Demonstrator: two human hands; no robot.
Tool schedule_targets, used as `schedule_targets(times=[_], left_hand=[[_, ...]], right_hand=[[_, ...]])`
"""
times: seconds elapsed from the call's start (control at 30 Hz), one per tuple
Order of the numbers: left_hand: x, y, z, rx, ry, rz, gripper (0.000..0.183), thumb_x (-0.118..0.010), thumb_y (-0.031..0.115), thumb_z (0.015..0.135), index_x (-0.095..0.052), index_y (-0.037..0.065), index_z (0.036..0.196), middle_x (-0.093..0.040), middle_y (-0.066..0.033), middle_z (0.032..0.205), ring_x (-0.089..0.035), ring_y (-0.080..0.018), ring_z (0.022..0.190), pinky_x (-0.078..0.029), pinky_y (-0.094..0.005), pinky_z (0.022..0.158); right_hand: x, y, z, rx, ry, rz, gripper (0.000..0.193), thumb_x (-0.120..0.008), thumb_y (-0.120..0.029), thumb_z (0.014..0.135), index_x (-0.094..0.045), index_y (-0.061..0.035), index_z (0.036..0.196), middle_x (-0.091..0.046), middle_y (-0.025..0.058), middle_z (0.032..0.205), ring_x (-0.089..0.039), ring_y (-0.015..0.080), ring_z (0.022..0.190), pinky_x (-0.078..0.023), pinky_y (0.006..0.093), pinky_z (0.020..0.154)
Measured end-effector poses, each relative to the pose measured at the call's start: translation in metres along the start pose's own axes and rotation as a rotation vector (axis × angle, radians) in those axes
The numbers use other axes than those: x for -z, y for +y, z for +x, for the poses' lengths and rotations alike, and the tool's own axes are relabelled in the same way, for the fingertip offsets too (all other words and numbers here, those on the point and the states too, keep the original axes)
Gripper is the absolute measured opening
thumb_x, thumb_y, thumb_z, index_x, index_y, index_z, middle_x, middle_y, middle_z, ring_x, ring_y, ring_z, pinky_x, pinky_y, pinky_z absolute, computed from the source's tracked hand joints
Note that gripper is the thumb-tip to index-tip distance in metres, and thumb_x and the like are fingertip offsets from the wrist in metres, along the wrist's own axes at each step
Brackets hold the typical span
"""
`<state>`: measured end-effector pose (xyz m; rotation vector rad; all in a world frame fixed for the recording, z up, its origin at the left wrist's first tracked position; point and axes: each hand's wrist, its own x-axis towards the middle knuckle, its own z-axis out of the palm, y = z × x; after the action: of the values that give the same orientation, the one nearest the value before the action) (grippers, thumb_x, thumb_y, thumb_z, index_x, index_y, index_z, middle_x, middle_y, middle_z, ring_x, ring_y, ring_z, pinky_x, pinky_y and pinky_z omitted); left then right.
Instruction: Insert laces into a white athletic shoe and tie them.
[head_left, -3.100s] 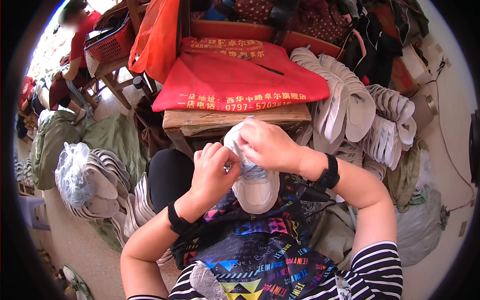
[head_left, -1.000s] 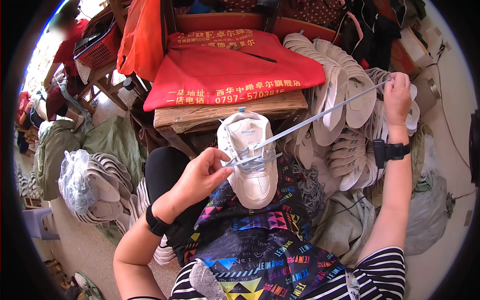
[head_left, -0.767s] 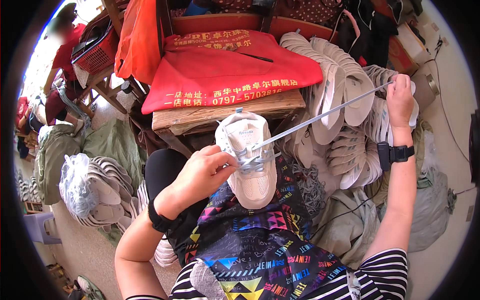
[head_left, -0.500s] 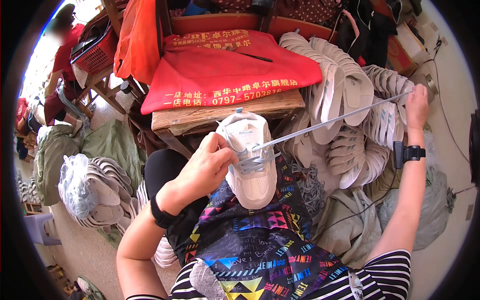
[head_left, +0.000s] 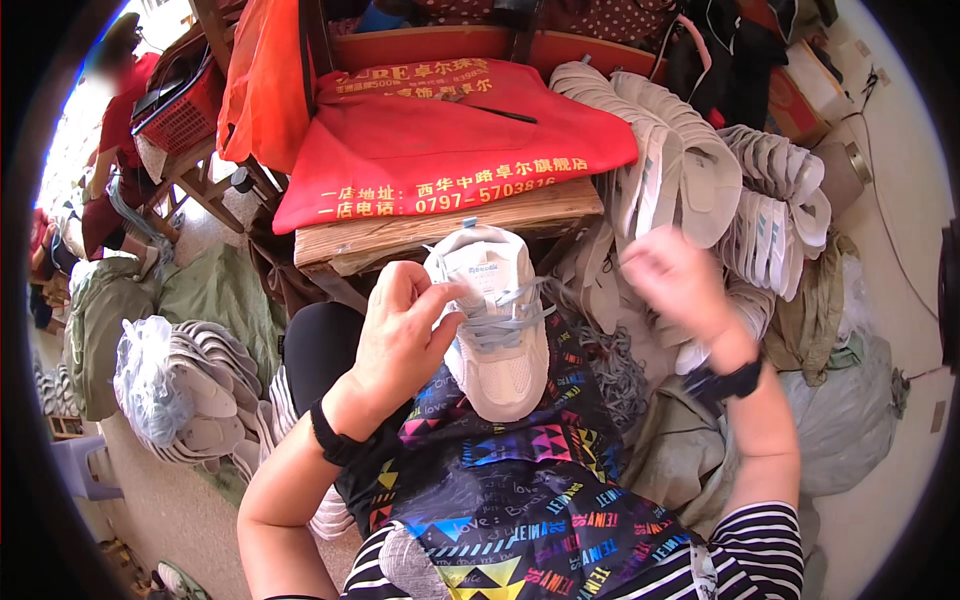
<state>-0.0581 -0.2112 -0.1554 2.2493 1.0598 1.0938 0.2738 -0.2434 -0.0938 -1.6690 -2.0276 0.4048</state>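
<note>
A cream-white sneaker (head_left: 497, 375) rests on my lap, its toe toward me and its heel against the wooden bench edge. Pale blue-grey shoelace (head_left: 500, 330) crosses its tongue, with a loose length on the right side. My left hand (head_left: 408, 315) is at the left of the lacing, fingers curled and pinched in; what they hold is hidden. To the right of the shoe, my right hand (head_left: 680, 285) hangs in the air, apart from it. Motion smears its fingers, so any lace in them cannot be made out.
A red cloth (head_left: 460, 140) covers the wooden bench (head_left: 450, 235) ahead. Stacked shoe parts (head_left: 710, 185) stand at the right, with a bundle of grey laces (head_left: 612, 370) below. More stacked parts (head_left: 215, 390) lie on the left floor. A person (head_left: 115, 150) sits at far left.
My right hand has come back from far right toward the shoe; the lace stretched between them is no longer taut. The left hand has shifted slightly, still beside the lacing.
</note>
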Motion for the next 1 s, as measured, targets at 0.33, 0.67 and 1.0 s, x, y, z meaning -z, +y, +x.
schedule_targets(times=[0.33, 0.67, 1.0], left_hand=[[0.049, -0.022, 0.003, -0.049, 0.158, 0.334, 0.012, -0.065, -0.002, 0.078, -0.064, 0.008, 0.087, -0.047, -0.0088, 0.085, -0.051, -0.0266, 0.079, -0.043, -0.0369, 0.070], [0.141, -0.113, -0.050, 0.327, 0.446, 0.358, 0.003, -0.068, 0.005, 0.089, -0.067, 0.003, 0.092, -0.048, -0.0011, 0.085, -0.044, -0.0100, 0.072, -0.036, -0.0233, 0.061], [0.193, -0.226, -0.112, 0.569, 0.807, -0.135, 0.015, -0.064, 0.014, 0.096, -0.068, 0.000, 0.099, -0.064, -0.0012, 0.093, -0.054, -0.0085, 0.081, -0.044, -0.0226, 0.076]], right_hand=[[-0.084, -0.038, -0.001, 0.158, -0.212, 0.102, 0.015, -0.067, -0.007, 0.080, -0.054, -0.0045, 0.087, -0.054, 0.0107, 0.084, -0.060, 0.0271, 0.070, -0.050, 0.0375, 0.064], [-0.076, -0.032, 0.002, 0.124, -0.436, 0.072, 0.015, -0.068, -0.013, 0.080, -0.055, -0.0053, 0.085, -0.054, 0.0084, 0.082, -0.060, 0.0253, 0.074, -0.050, 0.0365, 0.066], [-0.055, -0.035, 0.024, 0.148, -0.250, 0.153, 0.017, -0.064, -0.004, 0.082, -0.060, -0.0034, 0.099, -0.052, 0.0090, 0.096, -0.059, 0.0218, 0.078, -0.050, 0.0328, 0.069]])
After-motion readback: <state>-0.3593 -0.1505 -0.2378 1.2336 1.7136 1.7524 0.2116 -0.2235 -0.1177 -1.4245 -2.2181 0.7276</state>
